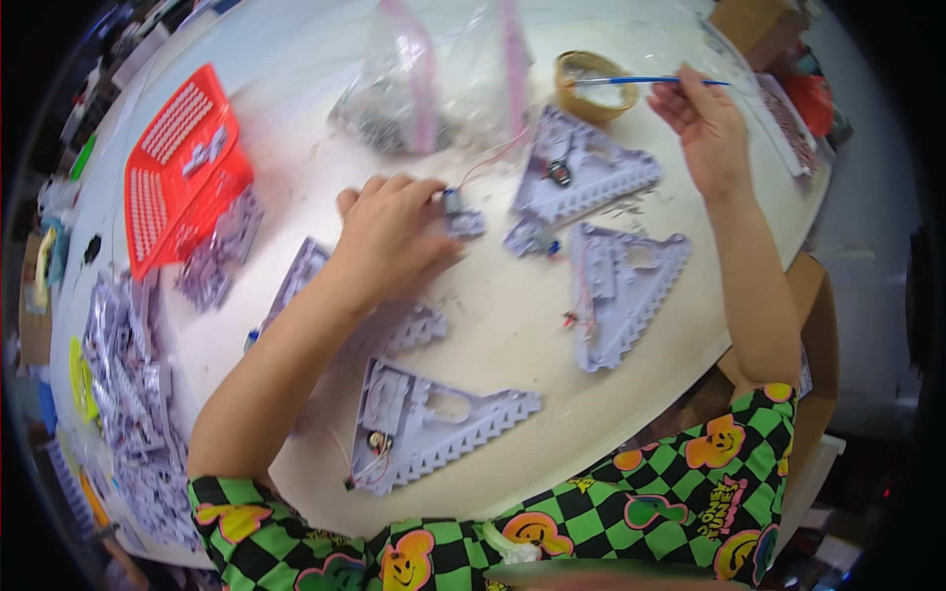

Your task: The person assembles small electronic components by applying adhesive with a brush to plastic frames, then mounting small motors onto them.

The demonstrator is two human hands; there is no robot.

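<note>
My left hand (394, 231) is closed around a small grey plastic part with a motor (461, 219), its forefinger at the top and its thumb below. Thin wires run from this part toward a triangular grey plastic housing (572, 163) with a toothed edge. My right hand (705, 123) grips a thin blue-handled brush (650, 81). The brush's far end lies over a round yellowish tub (570, 97) with pale contents. Below that housing sits another small grey motor part (532, 239), beside a second triangular housing (626, 295) with red wires.
Another toothed housing (434, 433) lies near me; others are partly hidden under my left arm. A red basket (187, 163) stands at the left, above a heap of grey plastic parts (138, 384). Clear zip bags (394, 89) stand at the back. A cardboard box (813, 325) is at the right.
</note>
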